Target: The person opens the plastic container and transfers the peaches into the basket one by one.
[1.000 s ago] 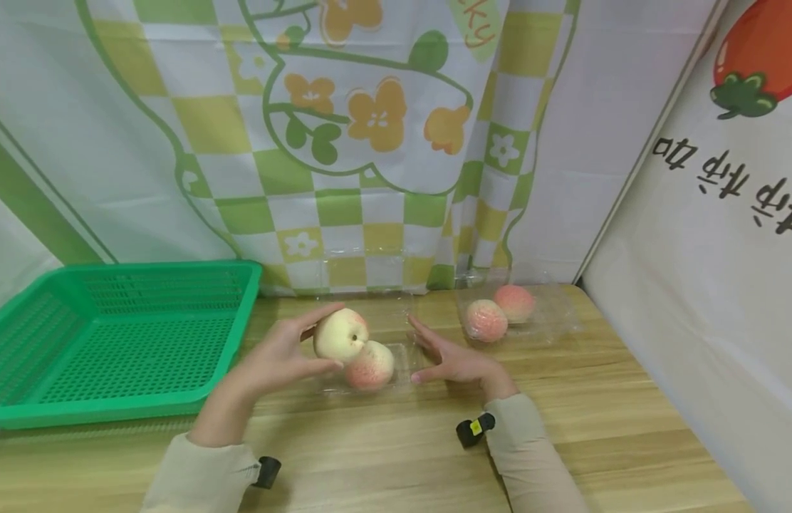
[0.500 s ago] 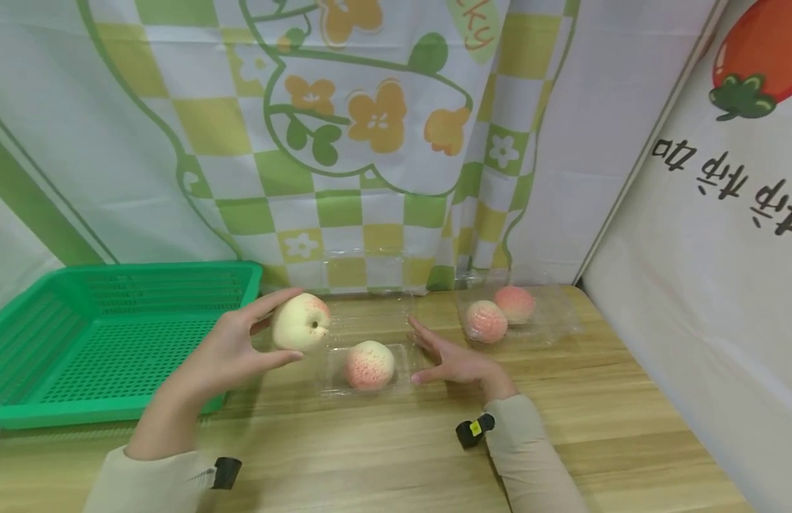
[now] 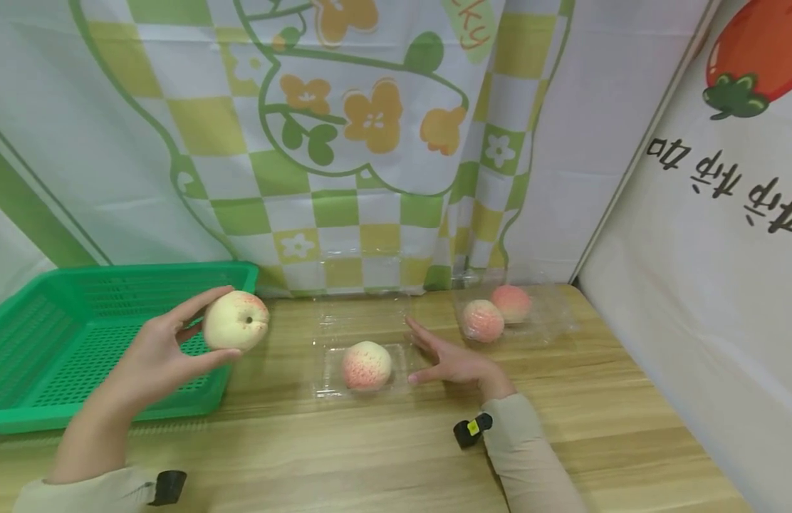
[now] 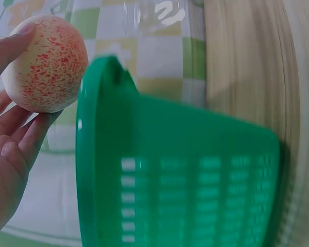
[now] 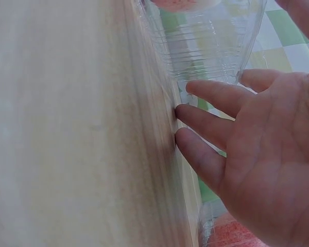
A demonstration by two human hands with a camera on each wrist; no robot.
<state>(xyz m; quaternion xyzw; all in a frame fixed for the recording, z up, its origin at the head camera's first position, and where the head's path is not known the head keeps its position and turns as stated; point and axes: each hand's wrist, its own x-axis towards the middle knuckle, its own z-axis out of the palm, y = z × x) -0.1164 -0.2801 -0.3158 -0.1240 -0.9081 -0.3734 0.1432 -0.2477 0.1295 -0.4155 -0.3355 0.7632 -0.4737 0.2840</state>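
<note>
Peach (image 3: 232, 322) sits pinched in the left hand (image 3: 155, 355), between thumb and fingers.

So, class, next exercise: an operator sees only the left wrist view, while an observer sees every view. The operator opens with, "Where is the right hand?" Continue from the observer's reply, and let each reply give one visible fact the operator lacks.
Observer: In the head view, the right hand is at the right side of the open clear box.

Operator: I see only the speckled side of the held peach. What does the head camera show?

Observer: Its pale side, with a small dark hollow.

Operator: Any more peaches?

Observer: Three: one peach in the open clear box, and two peaches in clear packaging farther right.
</note>
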